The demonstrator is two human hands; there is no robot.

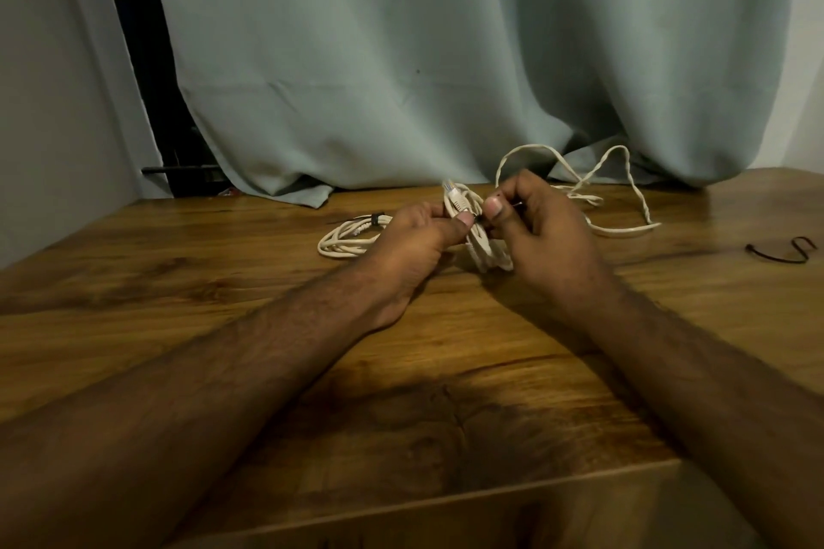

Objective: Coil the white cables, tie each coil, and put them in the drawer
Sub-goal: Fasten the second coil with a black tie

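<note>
Now tying the second coil.
We grip the held coil (479, 236) with left hand (419, 236) and right hand (539, 232); tied coil (352, 236) lies left.

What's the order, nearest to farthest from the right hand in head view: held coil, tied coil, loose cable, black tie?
1. Held coil: in the right hand itself.
2. Loose cable: just behind it, to the right.
3. Tied coil: left, beyond the left hand.
4. Black tie: far right on the table.
</note>
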